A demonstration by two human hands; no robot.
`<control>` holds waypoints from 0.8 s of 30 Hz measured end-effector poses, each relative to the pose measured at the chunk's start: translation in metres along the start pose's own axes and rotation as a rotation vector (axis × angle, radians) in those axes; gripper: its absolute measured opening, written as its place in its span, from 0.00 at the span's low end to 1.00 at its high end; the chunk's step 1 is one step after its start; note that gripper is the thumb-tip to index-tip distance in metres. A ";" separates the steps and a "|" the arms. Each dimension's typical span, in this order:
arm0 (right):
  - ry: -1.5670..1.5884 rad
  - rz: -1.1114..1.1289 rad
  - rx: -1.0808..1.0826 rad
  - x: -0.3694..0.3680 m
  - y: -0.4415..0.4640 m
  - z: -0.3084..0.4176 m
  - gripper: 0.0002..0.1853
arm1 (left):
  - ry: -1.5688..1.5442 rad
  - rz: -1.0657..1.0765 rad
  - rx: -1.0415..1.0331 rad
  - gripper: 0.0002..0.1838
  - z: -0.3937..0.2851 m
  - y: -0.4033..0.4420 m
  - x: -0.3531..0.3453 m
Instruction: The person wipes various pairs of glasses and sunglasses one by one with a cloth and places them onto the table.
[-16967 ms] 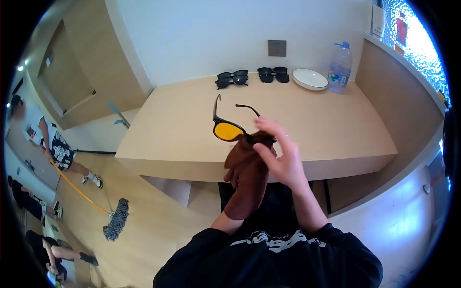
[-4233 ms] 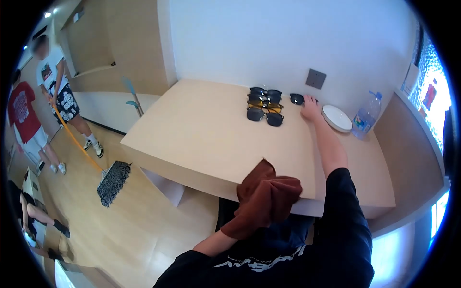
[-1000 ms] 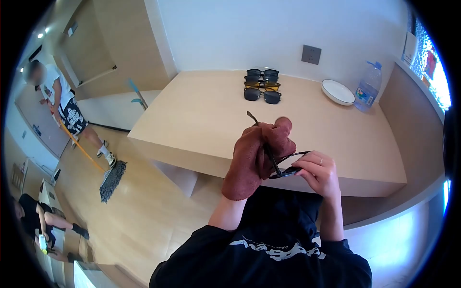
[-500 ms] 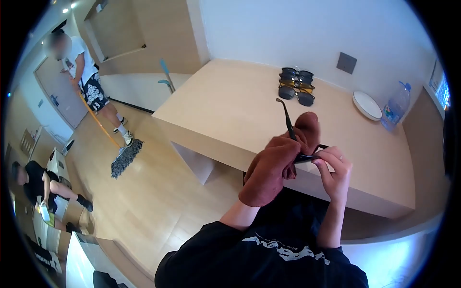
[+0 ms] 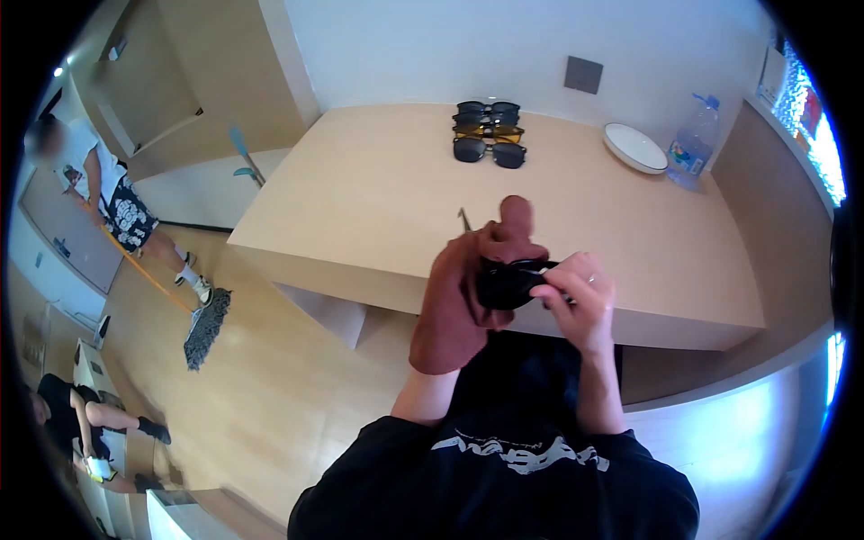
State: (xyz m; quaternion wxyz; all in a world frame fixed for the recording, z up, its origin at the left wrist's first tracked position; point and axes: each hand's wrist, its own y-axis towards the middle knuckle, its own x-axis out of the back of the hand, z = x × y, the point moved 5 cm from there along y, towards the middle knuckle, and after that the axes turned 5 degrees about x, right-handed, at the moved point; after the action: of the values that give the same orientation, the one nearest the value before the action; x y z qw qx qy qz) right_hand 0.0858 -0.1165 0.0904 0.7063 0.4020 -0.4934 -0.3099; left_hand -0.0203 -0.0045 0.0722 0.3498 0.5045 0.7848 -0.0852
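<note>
A reddish-brown cloth mitt [image 5: 450,301] covers my left hand [image 5: 477,270], hiding the fingers inside. The mitt is closed around a pair of black sunglasses [image 5: 510,286], whose dark lens faces up between my hands. One temple tip sticks up behind the mitt. My right hand [image 5: 583,301] pinches the other end of the sunglasses with thumb and fingers. Both hands are above the front edge of the pale wooden desk [image 5: 360,193]. Farther back on the desk, several folded sunglasses [image 5: 489,151] lie in a column, one with yellowish lenses.
A white oval dish [image 5: 635,148] and a clear plastic bottle [image 5: 693,144] stand at the desk's back right, near a curved partition [image 5: 774,193]. At the left, a person [image 5: 99,171] holds a mop [image 5: 209,328] on the floor. Another person [image 5: 76,418] sits lower left.
The sunglasses have turned so that a lens faces up, and the raised temple has dropped behind the mitt. My view has shifted to the right.
</note>
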 end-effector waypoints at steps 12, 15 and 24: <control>0.192 -0.156 -0.001 0.035 -0.035 0.001 0.16 | -0.074 -0.193 -0.159 0.15 -0.015 0.032 0.022; 0.261 -0.277 -0.101 0.041 -0.037 -0.008 0.17 | -0.204 -0.143 -0.037 0.16 0.005 0.028 0.042; 0.376 -0.045 -0.264 0.006 -0.013 0.005 0.05 | 0.271 0.023 -0.091 0.13 0.035 0.020 -0.005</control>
State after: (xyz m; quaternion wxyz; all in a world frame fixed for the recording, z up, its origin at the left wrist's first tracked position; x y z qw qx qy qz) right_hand 0.0826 -0.1290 0.0830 0.8254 0.3676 -0.2991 -0.3069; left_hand 0.0144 -0.0155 0.0533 0.2642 0.5039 0.8220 0.0234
